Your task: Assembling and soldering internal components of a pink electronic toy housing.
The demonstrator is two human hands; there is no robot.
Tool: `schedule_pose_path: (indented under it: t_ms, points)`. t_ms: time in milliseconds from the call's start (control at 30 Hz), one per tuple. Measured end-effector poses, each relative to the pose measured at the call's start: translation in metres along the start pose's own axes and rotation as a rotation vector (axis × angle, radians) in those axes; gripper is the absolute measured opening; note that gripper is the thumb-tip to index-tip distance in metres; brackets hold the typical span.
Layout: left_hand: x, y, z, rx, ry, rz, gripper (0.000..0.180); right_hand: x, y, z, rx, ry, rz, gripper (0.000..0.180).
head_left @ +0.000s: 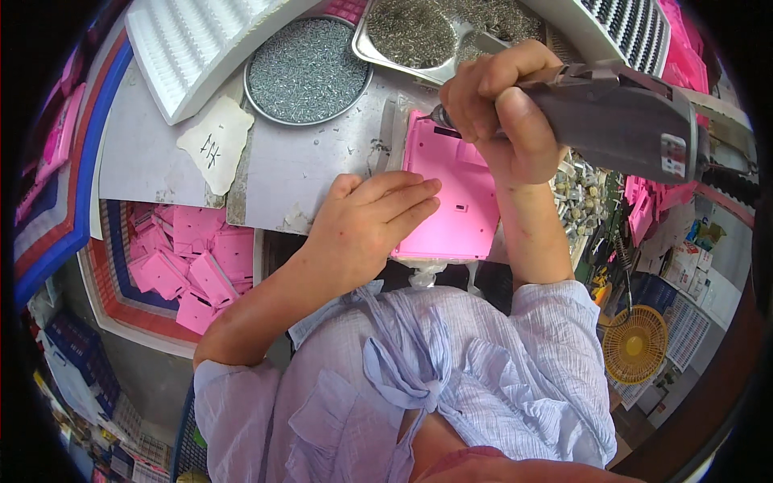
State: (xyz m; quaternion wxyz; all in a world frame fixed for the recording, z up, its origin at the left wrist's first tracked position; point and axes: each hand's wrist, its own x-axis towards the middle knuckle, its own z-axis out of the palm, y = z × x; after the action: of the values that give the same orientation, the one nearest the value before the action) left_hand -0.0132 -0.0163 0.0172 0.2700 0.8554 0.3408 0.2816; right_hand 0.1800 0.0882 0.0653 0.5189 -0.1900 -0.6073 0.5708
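A flat pink plastic panel point(459, 209) with small holes and slots lies on the bench in front of me. My left hand point(362, 229) rests on its left edge, fingers stretched out and pressing lightly flat. In my right hand point(511, 113) is a grey power screwdriver point(616, 121), gripped around its front part with the fingers wrapped. Its bit points left, at the panel's far left corner; whether it touches a screw there is too small to tell. Clear plastic film shows under the panel's near edge.
Beyond the panel stand a round tray of screws point(306, 72) and a metal tray point(366, 40) of tiny metal parts. White ridged racks point(201, 52) flank them. Pink parts point(193, 266) fill a container at left. Small metal pieces point(581, 193) and a yellow basket point(636, 344) are at right.
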Motion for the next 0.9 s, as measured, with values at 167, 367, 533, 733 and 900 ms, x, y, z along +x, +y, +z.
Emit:
schedule_pose_path:
  t_ms: [167, 367, 533, 733, 900]
  points:
    - [0.0, 0.001, 0.0, -0.028, 0.006, -0.016, 0.038, 0.0, 0.001, -0.001, -0.008, -0.013, -0.007, 0.02]
    - [-0.004, 0.006, 0.0, 0.062, -0.005, -0.007, 0.041, -0.002, 0.012, 0.007, -0.059, -0.002, -0.033, 0.021]
    - [0.0, 0.014, 0.001, 0.117, -0.048, -0.018, 0.043, 0.002, 0.0, -0.009, -0.012, -0.057, 0.075, 0.027]
    - [0.027, 0.029, -0.004, 0.056, -0.059, -0.006, 0.042, -0.056, -0.104, -0.044, -0.074, 0.07, -0.144, 0.036]
    - [0.05, 0.04, 0.029, 0.216, -0.062, 0.083, 0.041, -0.113, -0.08, -0.045, -0.014, 0.346, -0.066, 0.023]
